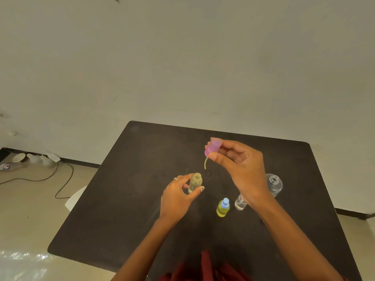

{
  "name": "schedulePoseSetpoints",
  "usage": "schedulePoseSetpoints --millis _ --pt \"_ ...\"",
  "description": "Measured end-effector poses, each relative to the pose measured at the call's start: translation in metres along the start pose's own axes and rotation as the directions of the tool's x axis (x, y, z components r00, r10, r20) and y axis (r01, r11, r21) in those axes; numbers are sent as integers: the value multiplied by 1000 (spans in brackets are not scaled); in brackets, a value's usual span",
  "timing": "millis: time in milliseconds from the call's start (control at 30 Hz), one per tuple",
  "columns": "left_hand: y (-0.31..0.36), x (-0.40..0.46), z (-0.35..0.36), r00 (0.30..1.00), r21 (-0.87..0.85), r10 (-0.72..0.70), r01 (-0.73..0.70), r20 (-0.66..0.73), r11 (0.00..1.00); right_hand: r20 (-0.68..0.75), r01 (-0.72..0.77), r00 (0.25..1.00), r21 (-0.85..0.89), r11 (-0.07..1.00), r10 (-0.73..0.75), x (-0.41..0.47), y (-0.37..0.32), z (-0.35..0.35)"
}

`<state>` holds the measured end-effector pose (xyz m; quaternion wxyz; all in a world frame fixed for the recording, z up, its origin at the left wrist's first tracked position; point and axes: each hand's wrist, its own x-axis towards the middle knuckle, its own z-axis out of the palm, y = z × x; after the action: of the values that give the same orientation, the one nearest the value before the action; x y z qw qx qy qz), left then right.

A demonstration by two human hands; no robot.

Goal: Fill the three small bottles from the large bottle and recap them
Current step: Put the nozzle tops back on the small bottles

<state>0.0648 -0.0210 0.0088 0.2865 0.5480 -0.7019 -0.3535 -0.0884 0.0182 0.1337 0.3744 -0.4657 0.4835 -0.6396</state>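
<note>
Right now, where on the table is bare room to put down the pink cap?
Bare patches: the table's left part, left of the left hand, and the far strip beyond the pink cap. Crowded: right of centre, where the blue-capped bottle, a clear small bottle and the large bottle stand close.

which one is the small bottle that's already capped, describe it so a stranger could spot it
Start at the dark table and look near its middle, just right of the left hand. There a small bottle of yellow liquid stands upright beside a clear bottle. It alone wears a blue cap.
</note>
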Motion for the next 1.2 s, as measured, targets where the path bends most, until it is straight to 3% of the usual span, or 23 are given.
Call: schedulePoseSetpoints --millis 367,633,1200 --pt "25 -1 -7 995 -35 102 -103 -8 994 -10 -40 999 48 998 40 -3 6 1" --pt "39 -2 -11 993 -47 114 -116 -41 992 -37 -90 995 -17 996 90 -1 15 -5" --pt "55 -4 -15 993 -23 121 -121 2 992 63 -206 974 -166 964 219 -2 25 -18"
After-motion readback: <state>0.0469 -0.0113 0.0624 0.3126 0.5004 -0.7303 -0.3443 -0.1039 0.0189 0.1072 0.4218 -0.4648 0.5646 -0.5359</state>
